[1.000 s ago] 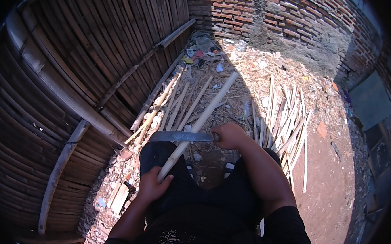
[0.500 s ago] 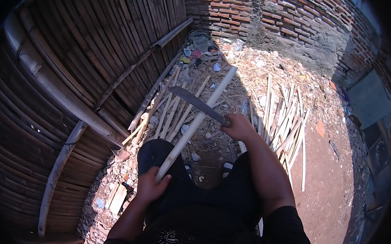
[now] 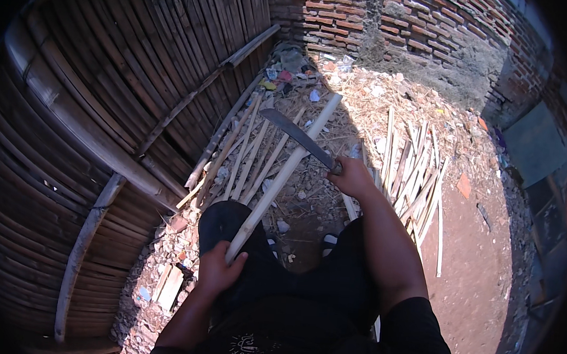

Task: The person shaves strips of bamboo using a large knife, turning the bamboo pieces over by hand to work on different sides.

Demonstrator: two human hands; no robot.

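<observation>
My left hand [image 3: 221, 269] is closed around the near end of a long pale strip of split bamboo [image 3: 275, 186], beside my left thigh. The strip slants up and away to the right, its far end above the littered ground. In my right hand [image 3: 352, 178] is the handle of a machete [image 3: 302, 138]. Its dark, broad blade points to the far left and crosses over the strip in its farther half. Whether the edge touches the strip or bites into it, I cannot tell.
Several thin bamboo strips [image 3: 249, 152] lie on the left, by a woven bamboo wall [image 3: 120, 83]. A larger pile of split strips [image 3: 414, 178] lies to the right. Rubble and straw cover the ground toward a brick wall [image 3: 429, 20]. A greenish panel [image 3: 537, 144] leans at the right.
My right hand and the machete have moved slightly to the right, and the blade has tilted more steeply, crossing the strip farther from me. The strip's far end has shifted slightly left.
</observation>
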